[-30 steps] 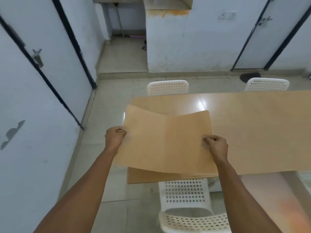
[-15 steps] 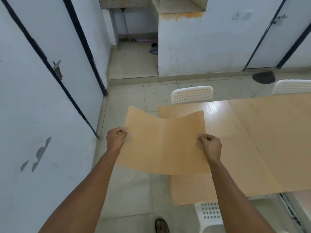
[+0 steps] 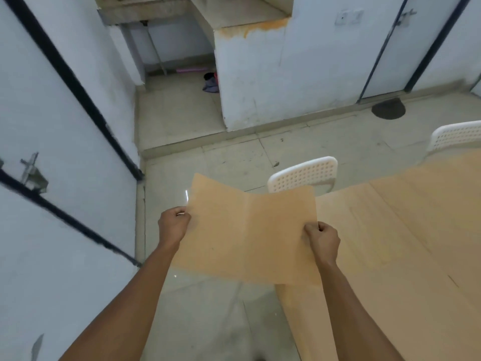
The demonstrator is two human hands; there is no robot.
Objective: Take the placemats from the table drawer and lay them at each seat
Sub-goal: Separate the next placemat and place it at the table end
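Hands, left (image 3: 173, 222) and right (image 3: 322, 237), pinch a placemat (image 3: 250, 234) by its side edges beside the table (image 3: 406, 243); next, probably, carrying it to the far chair (image 3: 304, 175).

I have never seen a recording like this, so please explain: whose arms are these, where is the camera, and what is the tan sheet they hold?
There is no machine here. A person wears a wide-angle camera on the head, looking forward and down, so you see their own two arms.

The left hand and the right hand each pinch one side edge of a tan placemat, a thin flexible sheet with a crease down its middle. It is held in the air, partly over the floor and partly over the near corner of a wooden table.

Two white perforated chairs stand at the table's far side: the nearer chair and another chair at the right edge.
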